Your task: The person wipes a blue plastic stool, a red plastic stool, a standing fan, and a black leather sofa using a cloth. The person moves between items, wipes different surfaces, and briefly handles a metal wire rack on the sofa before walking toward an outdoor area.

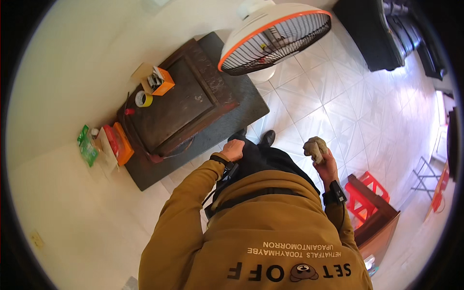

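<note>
My right hand (327,168) holds a crumpled greyish-brown cloth (316,148) out over the tiled floor, at the right of my body. My left hand (233,149) is closed in a loose fist beside my dark trousers, and nothing shows in it. To the left stands a dark wooden cabinet (170,112) on a black slab (250,98). On its top lie an orange box (165,81) with small packets inside, a roll of yellow tape (144,99) and a small red object (129,111).
A white fan with an orange rim (275,36) stands ahead. Black furniture (362,32) is at the upper right. A red plastic stool (368,195) and a wooden piece of furniture (380,224) are at my right. A green bag (87,146) lies by the wall.
</note>
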{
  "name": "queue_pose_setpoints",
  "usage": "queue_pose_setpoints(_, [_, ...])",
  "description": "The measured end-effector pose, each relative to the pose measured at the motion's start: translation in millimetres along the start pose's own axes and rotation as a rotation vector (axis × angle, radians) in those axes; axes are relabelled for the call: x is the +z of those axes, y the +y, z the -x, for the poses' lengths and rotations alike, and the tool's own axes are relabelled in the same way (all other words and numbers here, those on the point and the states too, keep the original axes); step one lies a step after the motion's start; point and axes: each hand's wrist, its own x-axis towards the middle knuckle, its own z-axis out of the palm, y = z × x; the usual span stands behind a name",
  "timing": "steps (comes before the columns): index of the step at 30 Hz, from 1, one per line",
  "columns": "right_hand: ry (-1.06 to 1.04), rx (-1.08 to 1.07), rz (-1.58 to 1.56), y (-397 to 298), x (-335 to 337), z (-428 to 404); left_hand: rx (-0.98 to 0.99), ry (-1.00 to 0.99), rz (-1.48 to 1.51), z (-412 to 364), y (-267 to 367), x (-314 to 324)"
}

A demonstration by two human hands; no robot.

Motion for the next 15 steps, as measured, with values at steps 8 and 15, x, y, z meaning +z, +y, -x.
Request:
queue_pose_setpoints(8, [-0.147, -0.005, 0.001, -34.9, 19.8, -4.5, 0.012, -0.06, 0.164, 6.1, -20.7, 25.0])
queue_pose_setpoints(15, [-0.208, 0.0, -0.241, -2.5, -10.3, -17.8, 0.151, -0.447, 0.204, 10.9, -32.0, -15.6])
